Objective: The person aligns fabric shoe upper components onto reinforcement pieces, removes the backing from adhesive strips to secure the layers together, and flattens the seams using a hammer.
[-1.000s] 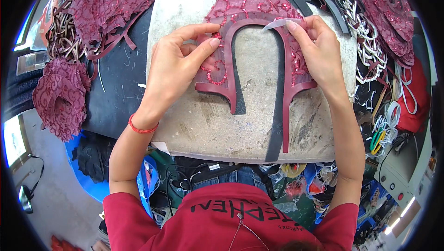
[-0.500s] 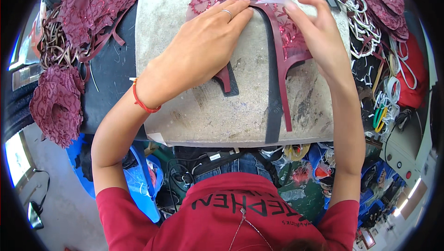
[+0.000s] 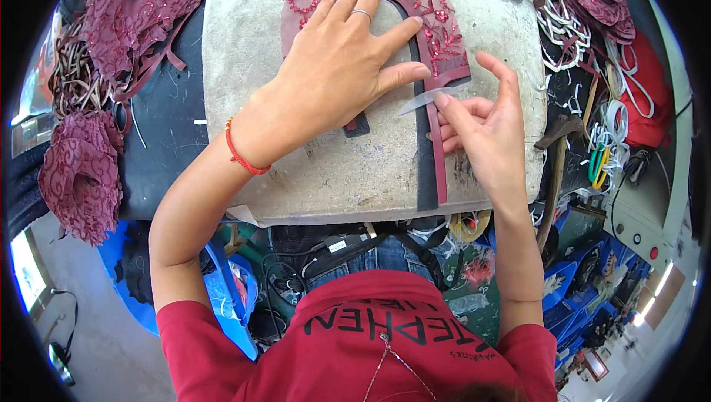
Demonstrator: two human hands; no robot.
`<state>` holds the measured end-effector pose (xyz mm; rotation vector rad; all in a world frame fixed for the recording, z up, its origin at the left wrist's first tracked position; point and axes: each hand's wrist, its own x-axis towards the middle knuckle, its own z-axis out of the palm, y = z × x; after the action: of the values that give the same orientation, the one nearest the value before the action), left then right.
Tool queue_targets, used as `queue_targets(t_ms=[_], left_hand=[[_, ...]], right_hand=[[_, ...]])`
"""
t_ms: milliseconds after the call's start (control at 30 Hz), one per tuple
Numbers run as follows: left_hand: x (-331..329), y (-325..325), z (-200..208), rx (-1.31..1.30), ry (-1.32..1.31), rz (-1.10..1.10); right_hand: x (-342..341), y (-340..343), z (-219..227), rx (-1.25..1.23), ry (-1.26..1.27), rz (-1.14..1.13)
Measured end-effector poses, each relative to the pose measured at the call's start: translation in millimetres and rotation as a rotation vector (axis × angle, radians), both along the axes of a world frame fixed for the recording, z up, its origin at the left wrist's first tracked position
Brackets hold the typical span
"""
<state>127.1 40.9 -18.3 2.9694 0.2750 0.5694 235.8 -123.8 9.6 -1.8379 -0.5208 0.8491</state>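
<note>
A burgundy lace piece with sequins (image 3: 443, 35), which looks like a shoe upper, lies on the pale, stained slab (image 3: 333, 191). Its smooth burgundy strap (image 3: 439, 165) runs toward me, alongside a dark grey strip (image 3: 426, 180). My left hand (image 3: 333, 61) rests flat on the piece, fingers spread, hiding its left part. Between the thumb and fingers of my right hand (image 3: 485, 128) is a thin, translucent white pointed blade (image 3: 421, 101), perhaps a folding tool. It crosses the top of the strap, just below the sequined part. Some fingers of that hand are behind the strap's right side.
Stacked burgundy lace pieces (image 3: 141, 13) lie far left, with another bunch (image 3: 81, 176) nearer. A hammer (image 3: 554, 143) sits right of the slab, by white straps (image 3: 566, 9) and a red cloth (image 3: 652, 98). Blue bins (image 3: 229, 291) stand below the slab's edge.
My right hand has moved down along the strap with the blade, from the top of the curve to below the sequined part. My left fingers have spread and its thumb now shows.
</note>
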Motion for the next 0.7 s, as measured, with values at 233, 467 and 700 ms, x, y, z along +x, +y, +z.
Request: queue_targets(t_ms=[233,467,700], left_hand=[[5.5,-8.0,-3.2,0.058,-0.010,0.081],[1.9,-7.6,4.0,0.003,-0.006,0.100],[-37.1,39.7,27.9,-0.311,-0.160,0.296]], right_hand=[[-8.4,-3.0,17.0,-0.225,-0.012,0.053],[-23.7,-58.5,28.3,-0.236,-0.022,0.102],[49.0,-23.9,22.7,0.088,-0.946,0.362]])
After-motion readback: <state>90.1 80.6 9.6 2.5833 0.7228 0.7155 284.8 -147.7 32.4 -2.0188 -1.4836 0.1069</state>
